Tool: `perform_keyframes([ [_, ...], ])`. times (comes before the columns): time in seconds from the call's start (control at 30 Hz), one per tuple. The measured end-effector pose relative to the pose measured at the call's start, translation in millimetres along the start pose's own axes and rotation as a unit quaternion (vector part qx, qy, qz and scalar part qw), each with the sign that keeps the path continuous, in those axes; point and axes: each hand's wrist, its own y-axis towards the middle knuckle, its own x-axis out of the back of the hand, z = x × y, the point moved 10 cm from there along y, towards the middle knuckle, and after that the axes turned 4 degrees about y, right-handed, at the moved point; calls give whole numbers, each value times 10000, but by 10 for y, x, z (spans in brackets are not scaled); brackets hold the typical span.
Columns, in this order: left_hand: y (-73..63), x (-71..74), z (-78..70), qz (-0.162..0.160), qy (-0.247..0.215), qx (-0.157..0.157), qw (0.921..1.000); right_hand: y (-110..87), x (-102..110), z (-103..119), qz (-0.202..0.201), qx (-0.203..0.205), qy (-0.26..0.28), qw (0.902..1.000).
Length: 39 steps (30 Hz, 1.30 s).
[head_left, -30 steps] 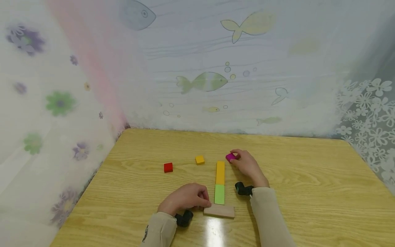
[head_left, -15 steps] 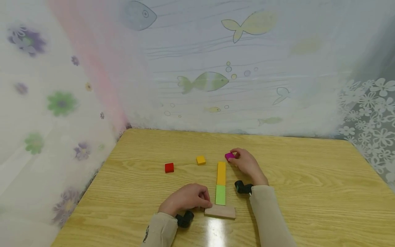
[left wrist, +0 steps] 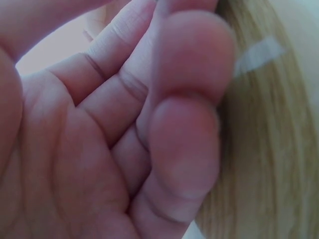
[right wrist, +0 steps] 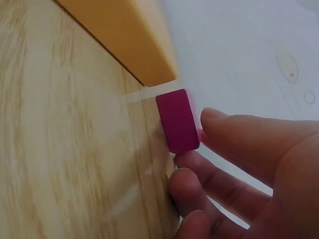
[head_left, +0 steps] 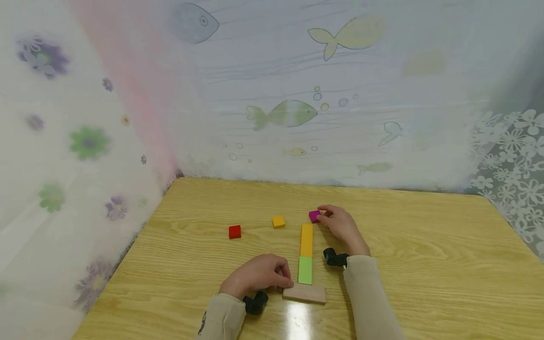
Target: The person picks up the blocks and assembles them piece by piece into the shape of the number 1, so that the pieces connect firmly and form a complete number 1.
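Observation:
In the head view my left hand (head_left: 259, 275) rests by the left end of a plain wooden block (head_left: 304, 293), fingertips at its corner. The left wrist view shows the loosely curled fingers (left wrist: 184, 144) with nothing visible between them. My right hand (head_left: 343, 228) is at a small magenta block (head_left: 314, 216), its fingertips at the block's right edge. In the right wrist view the magenta block (right wrist: 178, 121) stands out past the thumb and fingers (right wrist: 185, 183). A long orange block (head_left: 306, 240) and a green block (head_left: 305, 270) lie end to end between the hands.
A small yellow block (head_left: 278, 222) and a red block (head_left: 235, 232) lie to the left on the wood-grain table (head_left: 425, 255). A printed curtain (head_left: 272, 71) hangs behind the table and along its left side. Each wrist wears a black camera.
The magenta block has shifted slightly left, towards the yellow one, and the right fingertips now cover less of it. The left hand stays by the wooden block. The view has shifted slightly.

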Motion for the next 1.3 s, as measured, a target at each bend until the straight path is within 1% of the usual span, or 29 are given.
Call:
perform_keyframes([
  [0.33,5,-25,4,13,-19,-2,10000,34,-4,-73,-30,-135,-113,9998],
  [0.63,13,-16,-3,-33,41,-83,10000,26,-7,-41,-58,-70,-212,9997],
  [0.87,2,-4,3,-77,14,-38,10000,26,-29,-33,-64,-46,-296,9995],
  [1.3,-1,6,9,-24,-37,-16,10000,35,-64,2,45,84,-292,9995],
])
